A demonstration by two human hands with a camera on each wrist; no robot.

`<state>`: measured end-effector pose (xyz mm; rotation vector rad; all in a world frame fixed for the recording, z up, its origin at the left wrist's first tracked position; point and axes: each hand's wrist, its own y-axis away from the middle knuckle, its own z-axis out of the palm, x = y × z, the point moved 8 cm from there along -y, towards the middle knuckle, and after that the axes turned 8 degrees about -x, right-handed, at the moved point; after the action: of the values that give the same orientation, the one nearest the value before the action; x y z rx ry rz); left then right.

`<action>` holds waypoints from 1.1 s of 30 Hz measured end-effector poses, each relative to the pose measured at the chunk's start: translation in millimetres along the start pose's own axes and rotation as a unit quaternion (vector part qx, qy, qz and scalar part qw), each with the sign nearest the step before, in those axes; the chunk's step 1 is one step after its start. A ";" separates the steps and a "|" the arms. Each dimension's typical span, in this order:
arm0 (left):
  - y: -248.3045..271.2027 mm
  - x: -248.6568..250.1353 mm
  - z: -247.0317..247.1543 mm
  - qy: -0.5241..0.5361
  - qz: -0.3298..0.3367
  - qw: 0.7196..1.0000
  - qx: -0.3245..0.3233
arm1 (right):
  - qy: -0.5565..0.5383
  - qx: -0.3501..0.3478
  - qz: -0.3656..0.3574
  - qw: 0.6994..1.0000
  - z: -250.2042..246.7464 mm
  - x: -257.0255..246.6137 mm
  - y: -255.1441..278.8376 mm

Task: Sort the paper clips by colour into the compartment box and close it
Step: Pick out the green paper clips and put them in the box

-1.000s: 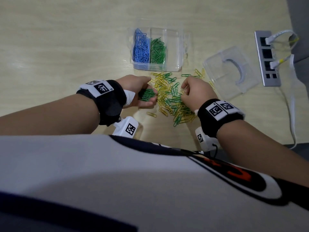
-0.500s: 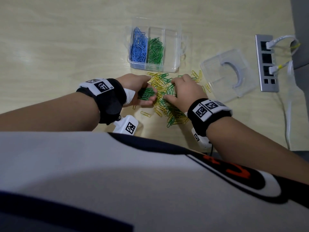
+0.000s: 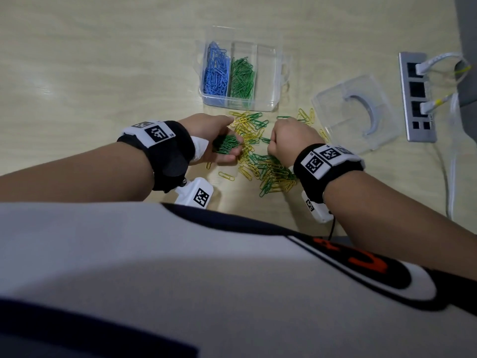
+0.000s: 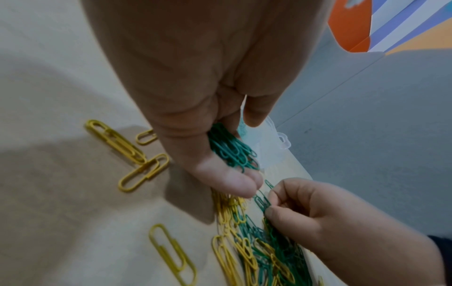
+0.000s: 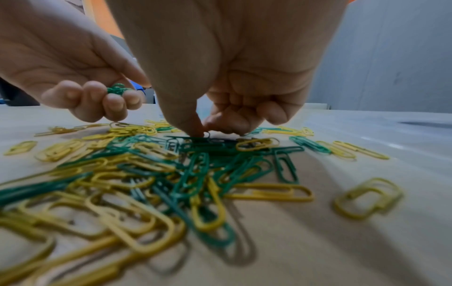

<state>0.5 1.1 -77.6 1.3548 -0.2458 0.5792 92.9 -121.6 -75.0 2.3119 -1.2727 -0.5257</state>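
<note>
The clear compartment box stands open, with blue clips in its left bay and green clips in the middle one; the right bay looks empty. A mixed pile of yellow and green clips lies in front of it. My left hand cups a bunch of green clips in its curled fingers. Beside it, my right hand is down on the pile, thumb and forefinger pinching a green clip. The box lid lies apart to the right.
A metal socket strip with white cables plugged in is set into the table at the far right. Loose yellow clips lie near the front of the pile. Bare wooden tabletop stretches to the left.
My right hand went left across the pile toward the left hand, then drew back slightly, now pinching a green clip. The left hand stayed put with its bunch.
</note>
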 end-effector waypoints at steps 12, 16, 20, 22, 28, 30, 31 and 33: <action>-3.7 0.3 9.9 0.019 0.017 1.000 -0.005 | -0.169 0.060 -0.130 0.975 -33.0 -47.0 43.4; -3.3 -1.1 15.3 0.003 0.001 0.999 -0.036 | -0.222 0.090 -0.077 0.968 -36.4 -18.9 39.9; -2.7 -1.2 10.9 -0.006 -0.008 1.000 -0.030 | -0.090 0.038 0.034 0.995 -20.4 18.4 27.9; -2.4 -0.5 9.6 -0.009 -0.006 1.000 -0.026 | -0.054 -0.005 0.052 0.997 -9.0 21.2 24.0; -0.5 0.5 10.3 -0.009 0.000 1.000 -0.027 | -0.046 0.012 0.022 0.999 -5.8 9.5 20.7; 0.2 0.7 9.7 -0.006 0.000 1.000 -0.024 | -0.063 -0.004 0.007 0.998 -3.3 11.4 20.1; 0.6 0.6 9.0 -0.004 -0.001 1.000 -0.022 | -0.078 -0.022 -0.004 0.997 -1.2 12.2 20.7; 0.9 -0.1 7.7 0.000 -0.003 1.000 -0.018 | -0.081 -0.050 -0.035 0.995 2.4 10.3 23.0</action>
<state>1.2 -6.3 -75.3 1.3206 -0.2511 0.5659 81.0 -141.7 -65.5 2.2746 -1.2116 -0.7977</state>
